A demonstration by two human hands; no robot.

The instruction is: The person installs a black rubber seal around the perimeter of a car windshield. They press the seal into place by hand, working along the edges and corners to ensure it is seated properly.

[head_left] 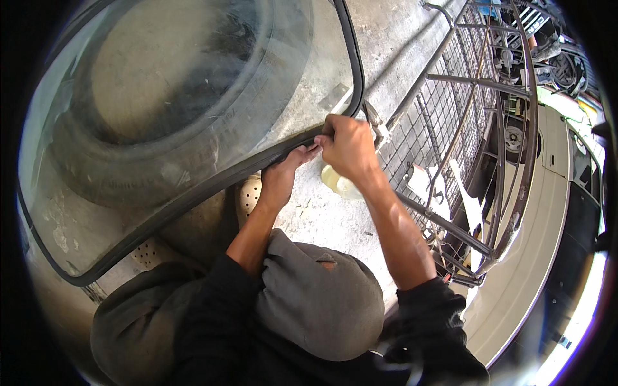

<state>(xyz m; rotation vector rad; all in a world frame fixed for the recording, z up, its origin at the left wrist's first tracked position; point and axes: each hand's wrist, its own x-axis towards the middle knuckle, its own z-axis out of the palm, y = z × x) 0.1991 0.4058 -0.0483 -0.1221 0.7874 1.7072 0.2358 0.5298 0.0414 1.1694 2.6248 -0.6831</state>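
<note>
A glass pane (290, 106) lay over a tyre (161, 172), a black seal (193, 198) around its rim. At the pane's near right corner, the right hand (349, 149) curled its fingers, seemingly pinching the seal; the left hand (283, 179) held its fingers straight, close together, against it. The step looked like working the seal along; continuing called for steady pressure.
</note>
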